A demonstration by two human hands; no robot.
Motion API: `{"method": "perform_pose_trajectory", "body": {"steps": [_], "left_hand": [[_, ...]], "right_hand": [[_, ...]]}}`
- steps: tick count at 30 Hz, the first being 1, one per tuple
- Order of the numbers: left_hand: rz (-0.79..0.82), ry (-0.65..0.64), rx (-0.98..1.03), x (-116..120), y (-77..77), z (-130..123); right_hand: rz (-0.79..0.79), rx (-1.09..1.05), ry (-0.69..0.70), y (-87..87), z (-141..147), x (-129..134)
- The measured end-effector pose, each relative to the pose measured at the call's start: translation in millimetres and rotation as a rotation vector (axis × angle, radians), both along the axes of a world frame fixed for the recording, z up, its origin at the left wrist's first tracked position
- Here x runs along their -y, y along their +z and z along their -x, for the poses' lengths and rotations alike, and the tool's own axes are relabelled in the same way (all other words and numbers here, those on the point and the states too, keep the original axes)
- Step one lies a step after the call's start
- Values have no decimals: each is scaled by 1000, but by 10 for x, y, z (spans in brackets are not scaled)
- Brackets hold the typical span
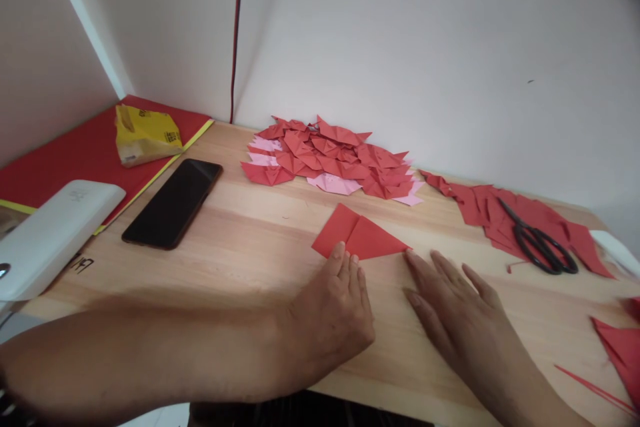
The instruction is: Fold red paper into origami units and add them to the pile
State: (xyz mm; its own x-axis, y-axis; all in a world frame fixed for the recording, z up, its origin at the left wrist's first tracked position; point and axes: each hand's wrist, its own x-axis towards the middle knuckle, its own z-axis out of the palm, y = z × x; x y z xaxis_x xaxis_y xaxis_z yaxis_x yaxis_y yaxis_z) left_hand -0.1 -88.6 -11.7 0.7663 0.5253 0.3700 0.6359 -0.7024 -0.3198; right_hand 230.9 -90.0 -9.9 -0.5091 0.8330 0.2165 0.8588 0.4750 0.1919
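A folded piece of red paper (367, 237) lies on the wooden table, with a crease line across it and a point at its right end. My left hand (333, 317) is closed at the paper's near edge, thumb and fingertips pressed together on it. My right hand (457, 313) lies with its fingers apart, one fingertip touching the paper's right point. Beyond the sheet, a pile of folded red and pink paper pieces (340, 157) rests against the wall.
Black-handled scissors (537, 240) lie on red paper sheets (475, 203) at the right. A black phone (173, 203), a white power bank (65, 233) and a yellow packet (147, 133) on a red folder (60, 140) are at the left. Thin red strips (595, 390) lie front right.
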Motion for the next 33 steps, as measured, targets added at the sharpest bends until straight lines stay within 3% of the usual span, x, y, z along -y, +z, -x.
{"method": "perform_pose_trajectory", "body": {"steps": [6, 11, 20, 25, 33], "left_hand": [[-20, -9, -2, 16, 34, 16], [3, -35, -4, 6, 35, 15], [-38, 48, 17, 6, 97, 0], [-27, 31, 23, 8, 163, 30], [-19, 49, 12, 3, 136, 25]], "right_hand": [[40, -147, 172, 107, 364, 33], [169, -208, 274, 53, 579, 60], [154, -164, 263, -34, 432, -16], [101, -112, 246, -34, 406, -7], [14, -43, 39, -74, 71, -22]]}}
